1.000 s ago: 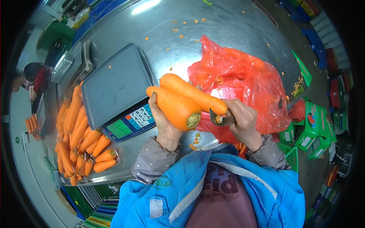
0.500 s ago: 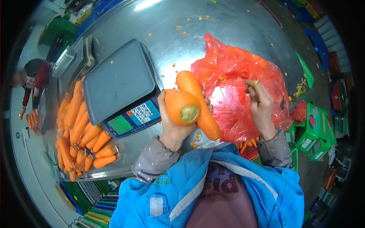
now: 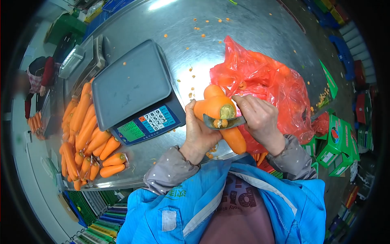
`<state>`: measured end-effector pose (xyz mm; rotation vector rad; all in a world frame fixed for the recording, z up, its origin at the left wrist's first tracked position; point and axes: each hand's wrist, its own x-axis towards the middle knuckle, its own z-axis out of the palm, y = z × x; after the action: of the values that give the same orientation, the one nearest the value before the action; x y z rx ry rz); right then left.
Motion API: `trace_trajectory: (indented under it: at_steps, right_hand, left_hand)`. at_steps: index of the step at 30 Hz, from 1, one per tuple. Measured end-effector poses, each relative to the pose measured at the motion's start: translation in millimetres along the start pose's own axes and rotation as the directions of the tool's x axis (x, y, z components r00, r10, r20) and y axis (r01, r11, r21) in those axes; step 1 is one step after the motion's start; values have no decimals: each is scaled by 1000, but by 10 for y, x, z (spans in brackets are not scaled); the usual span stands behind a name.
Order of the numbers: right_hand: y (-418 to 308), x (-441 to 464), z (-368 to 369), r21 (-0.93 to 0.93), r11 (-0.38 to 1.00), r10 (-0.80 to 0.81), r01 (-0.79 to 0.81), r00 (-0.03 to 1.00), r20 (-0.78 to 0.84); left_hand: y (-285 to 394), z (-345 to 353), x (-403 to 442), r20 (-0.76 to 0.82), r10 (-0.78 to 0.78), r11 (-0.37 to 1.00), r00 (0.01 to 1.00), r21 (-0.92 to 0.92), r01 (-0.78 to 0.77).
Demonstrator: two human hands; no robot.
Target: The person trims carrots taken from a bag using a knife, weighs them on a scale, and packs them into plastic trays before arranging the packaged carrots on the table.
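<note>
Two carrots are crossed in my left hand (image 3: pixel 200 132), which is closed around them. The thick carrot (image 3: pixel 209 107) points its greenish cut end towards me, and the longer carrot (image 3: pixel 234 140) lies behind it, its lower end sticking out below. My right hand (image 3: pixel 260 122) is closed on a knife (image 3: pixel 235 122), whose dark blade lies across the thick carrot's end with small carrot slices on it. Behind my right hand is a red plastic bag (image 3: pixel 284 91) with carrots showing through.
A scale (image 3: pixel 134 85) stands left of my hands, beside a pile of carrots (image 3: pixel 87 126). Carrot bits dot the metal table (image 3: pixel 191 53). Green boxes (image 3: pixel 335 138) are at the right. Another person (image 3: pixel 38 77) stands at the far left.
My right hand, raised over the red bag half a second ago, has come down to the carrots with the knife blade at the thick one's end. The carrots have turned in my left hand.
</note>
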<state>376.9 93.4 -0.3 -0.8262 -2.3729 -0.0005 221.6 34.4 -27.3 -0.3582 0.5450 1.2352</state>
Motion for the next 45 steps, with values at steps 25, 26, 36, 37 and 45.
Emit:
trace_trajectory:
  at_steps: [25, 26, 36, 37, 45]
  right_hand:
    - [2263, -612, 579, 85, 722, 677, -687, 726, 118]
    - [2352, -558, 546, -32, 812, 583, -583, 812, -12]
    - [2518, -337, 476, -478, 735, 674, -481, 596, 436]
    - [2510, -303, 465, -509, 733, 676, -451, 566, 473]
    - [2253, 2, 93, -457, 710, 682, -536, 360, 637]
  left_hand:
    - [978, -1326, -949, -20, -23, -784, 1000, 620, -6]
    - [967, -1355, -973, -18, -22, -786, 1000, 618, -7]
    - [255, -162, -331, 413, -131, -509, 901, 752, -418]
    - [100, -96, -156, 447, -182, -434, 876, 763, -479]
    - [-108, -136, 1630, 772, -48, -688, 634, 435, -581]
